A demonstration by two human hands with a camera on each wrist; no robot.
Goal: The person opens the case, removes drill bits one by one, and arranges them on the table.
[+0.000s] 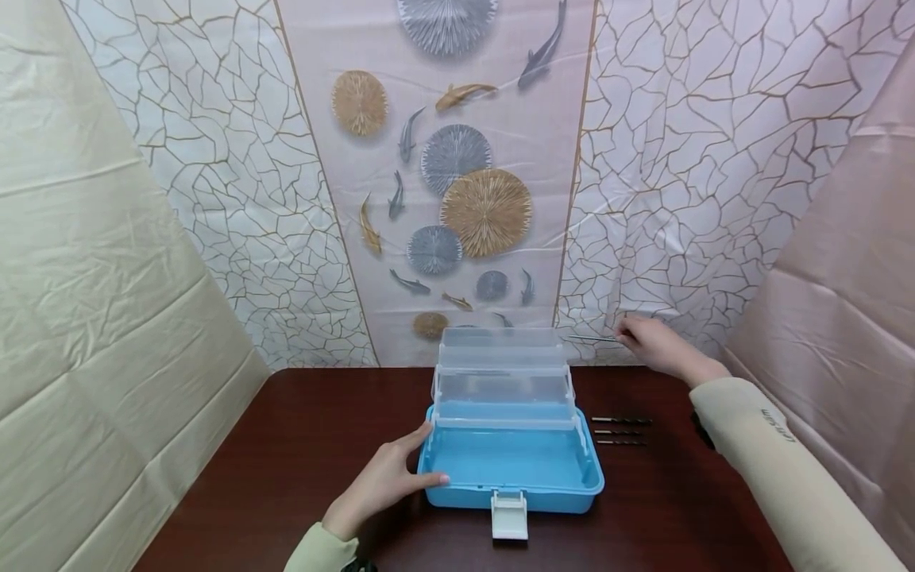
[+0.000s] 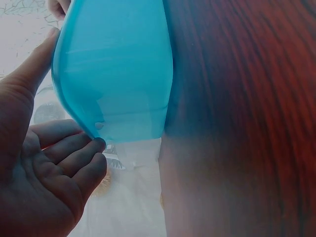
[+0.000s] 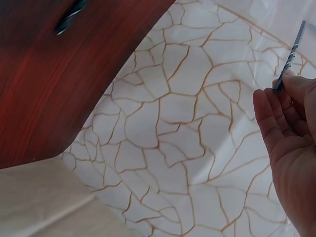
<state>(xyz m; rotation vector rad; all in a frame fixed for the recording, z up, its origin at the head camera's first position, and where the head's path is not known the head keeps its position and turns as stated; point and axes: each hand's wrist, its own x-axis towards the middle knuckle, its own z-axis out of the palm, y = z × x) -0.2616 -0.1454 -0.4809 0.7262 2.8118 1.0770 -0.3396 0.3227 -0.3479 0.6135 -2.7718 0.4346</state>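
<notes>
Up high, at the far right of the blue box (image 1: 546,502): 1 thin drill bit (image 3: 291,55), pinched between thumb and fingertips of the right hand (image 1: 661,345). Held by the dark twisty end, with the smooth grey end poking out to the left. Probably light, hard and stiff, not easy to break. Maybe slippery on the smooth end and a bit sharp on the twists, so best to pinch the smooth part firmly. Just right of the box, 3 more drill bits (image 1: 620,433), lying side by side. At the box's near left corner, the left hand (image 1: 386,481), gripping the rim. Clear trays (image 1: 472,389) lifted at the back, white latch (image 1: 510,520) hanging in front. Underneath, a dark red worktop (image 1: 322,429); behind, a fishy cloth (image 1: 507,119).
</notes>
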